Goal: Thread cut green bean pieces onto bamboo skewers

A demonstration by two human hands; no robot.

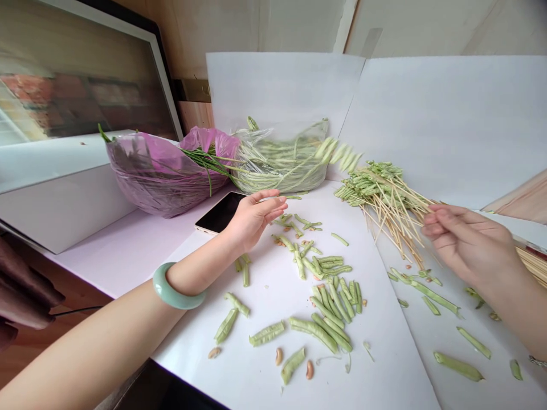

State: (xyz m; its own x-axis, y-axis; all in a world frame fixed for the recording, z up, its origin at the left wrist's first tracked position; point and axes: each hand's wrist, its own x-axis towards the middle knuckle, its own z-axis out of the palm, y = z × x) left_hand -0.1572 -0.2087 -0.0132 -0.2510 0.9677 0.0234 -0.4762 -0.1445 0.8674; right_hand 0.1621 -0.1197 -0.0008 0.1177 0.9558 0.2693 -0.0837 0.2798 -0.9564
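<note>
My right hand pinches the end of a thin wooden skewer. Green bean pieces are threaded side by side along its far end, slightly blurred. Below it lies a pile of bean skewers, their bare sticks pointing towards me. My left hand, a pale green bangle on its wrist, hovers beside the phone with fingers stretched out and nothing visible in them. Cut green bean pieces lie in loose groups on the white table in front of it.
A purple plastic bag of green stalks and a clear bag of long beans stand at the back. A black-screened phone lies before them. Loose brown bean seeds dot the table. White panels rise behind; bare sticks lie far right.
</note>
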